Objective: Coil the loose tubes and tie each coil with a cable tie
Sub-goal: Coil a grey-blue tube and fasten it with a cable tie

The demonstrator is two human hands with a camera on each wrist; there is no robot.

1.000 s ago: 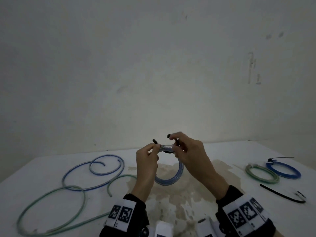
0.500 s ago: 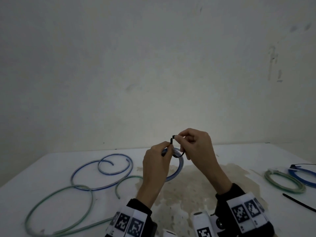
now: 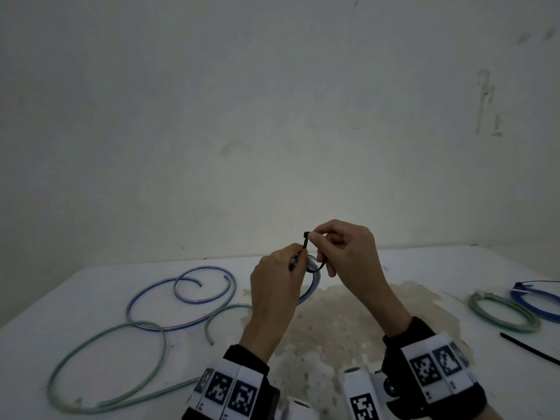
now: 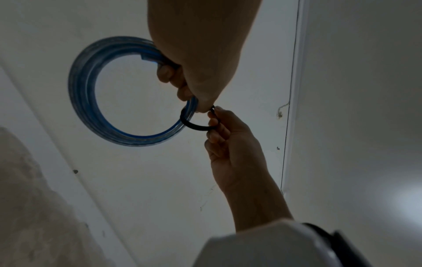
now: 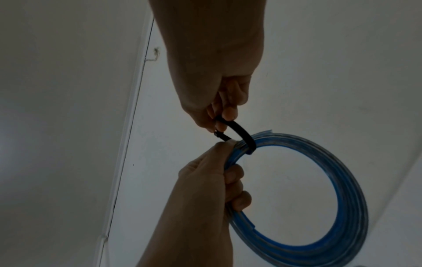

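Head view: above the table (image 3: pixel 91 298), left hand (image 3: pixel 274 286) grips the blue coil (image 3: pixel 312 291); right hand (image 3: pixel 348 256) pinches the black cable tie (image 3: pixel 305 239).
Left wrist view: tie looped round the coil, beside the left hand's fingers (image 4: pixel 166 72).
Right wrist view: right fingers (image 5: pixel 228 113) clamp both tie ends, just above the coil.

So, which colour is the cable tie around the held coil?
Black. The cable tie loops around the blue tube coil, and the right wrist view shows it best.
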